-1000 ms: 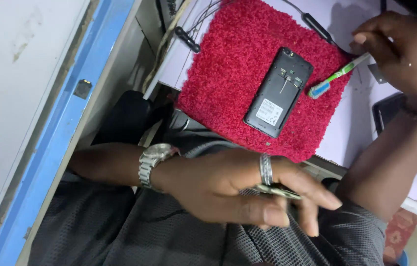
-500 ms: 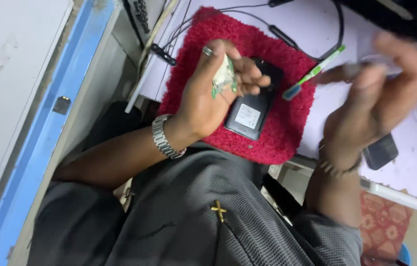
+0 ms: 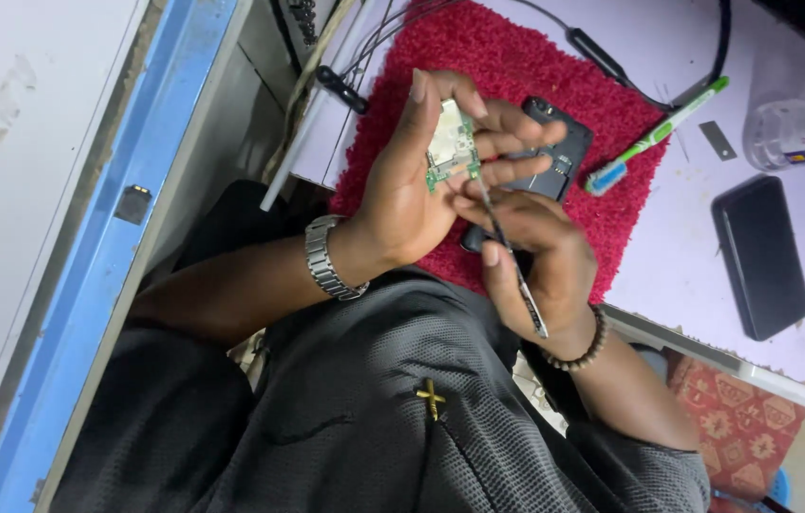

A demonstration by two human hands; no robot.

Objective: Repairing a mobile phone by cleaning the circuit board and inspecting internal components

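Circuit board (image 3: pixel 450 147) pinched in left hand (image 3: pixel 412 190) fingers, right hand (image 3: pixel 535 266) gripping tweezers (image 3: pixel 509 256) (opened phone (image 3: pixel 554 157) behind, on red mat (image 3: pixel 516 66)).

We see a green circuit board (image 3: pixel 450 147), a fuzzy red mat (image 3: pixel 516 57), a black phone (image 3: pixel 554 157), a green-and-white brush (image 3: pixel 659 135), a pale lilac table (image 3: pixel 668 256) and a silver wristwatch (image 3: pixel 328 258).

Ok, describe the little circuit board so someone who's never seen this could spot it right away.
Find the shaggy red mat on the pale desk. Above it, the left hand, wearing a metal wristwatch, pinches a small green and silver circuit board, with a thin tool from the right hand touching it. Unlike the dark phone lying on the mat, it is bare and held up.
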